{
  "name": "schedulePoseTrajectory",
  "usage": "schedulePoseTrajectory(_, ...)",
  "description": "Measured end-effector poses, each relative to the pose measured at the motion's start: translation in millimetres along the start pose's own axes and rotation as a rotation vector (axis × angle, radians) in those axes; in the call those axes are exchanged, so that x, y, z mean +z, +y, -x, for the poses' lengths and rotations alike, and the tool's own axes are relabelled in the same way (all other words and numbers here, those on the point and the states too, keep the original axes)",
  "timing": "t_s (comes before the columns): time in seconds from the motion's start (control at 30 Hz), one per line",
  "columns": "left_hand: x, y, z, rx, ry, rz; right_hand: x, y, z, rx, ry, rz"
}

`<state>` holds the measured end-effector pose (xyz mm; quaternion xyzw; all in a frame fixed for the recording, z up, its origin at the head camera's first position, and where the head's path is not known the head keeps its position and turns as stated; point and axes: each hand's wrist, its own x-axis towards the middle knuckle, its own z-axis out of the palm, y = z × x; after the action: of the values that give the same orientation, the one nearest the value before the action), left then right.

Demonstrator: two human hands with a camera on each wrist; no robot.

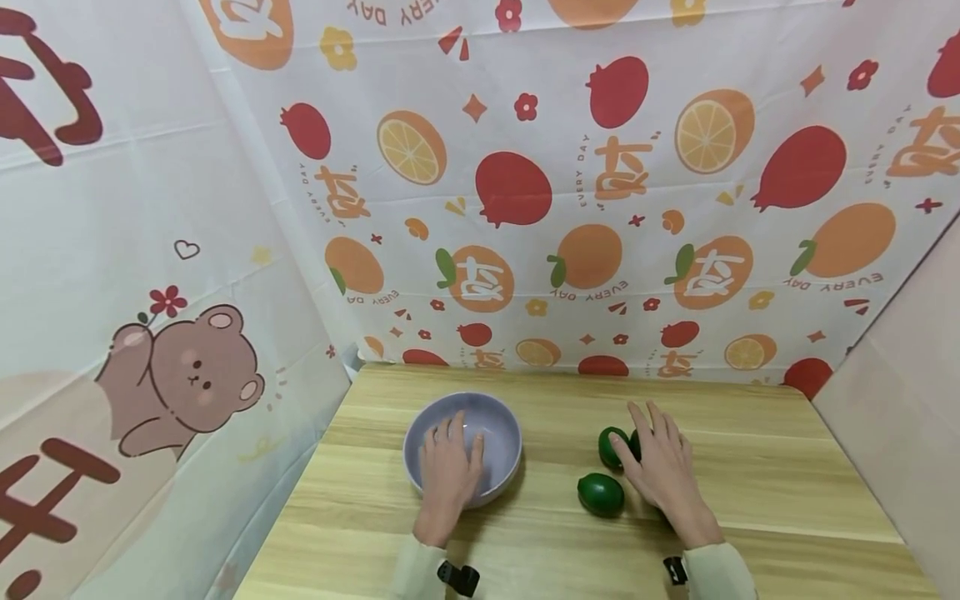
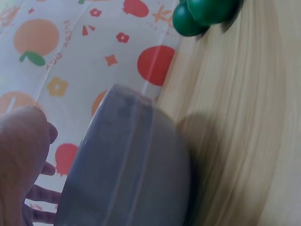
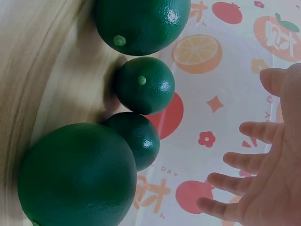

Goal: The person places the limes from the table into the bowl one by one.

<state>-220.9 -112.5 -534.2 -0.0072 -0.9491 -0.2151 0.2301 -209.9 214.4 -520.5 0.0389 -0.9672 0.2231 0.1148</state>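
Note:
A grey-purple bowl point(image 1: 501, 421) stands on the wooden table, and its outer side point(image 2: 127, 165) fills the middle of the left wrist view. My left hand point(image 1: 448, 467) is over the bowl with fingers spread, holding nothing; whether it touches the bowl I cannot tell. Several dark green limes lie to the right, one nearer lime point(image 1: 601, 495) and another lime point(image 1: 613, 447) behind it. My right hand point(image 1: 663, 467) hovers above them with fingers apart, partly hiding the others. In the right wrist view a big-looking lime point(image 3: 77, 174) and smaller-looking limes point(image 3: 145, 85) sit apart from the right hand point(image 3: 263, 165).
The light wooden table point(image 1: 540, 550) reaches back to a fruit-print cloth point(image 1: 555, 317). On the left hangs a cloth with a bear print point(image 1: 198, 375). A pale panel point(image 1: 907, 400) borders the right side. Dark straps point(image 1: 459, 577) circle both wrists.

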Motion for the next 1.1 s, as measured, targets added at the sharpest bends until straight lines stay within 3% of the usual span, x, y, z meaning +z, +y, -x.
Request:
schedulePoseTrajectory(0.47,-18.8,-36.3,-7.0,-0.077,0.044,-0.011,0,-1,0.9,-0.019,-0.011,0.012)
schedulePoseTrajectory(0.67,-23.3,-49.2,-6.7,-0.178,-0.010,0.010,-1,-3,0.4,-0.035,-0.005,0.013)
schedulePoseTrajectory(1.1,-25.4,-59.4,-0.7,-0.280,-0.111,0.113,-4,-6,-1.2,-0.065,-0.004,0.009)
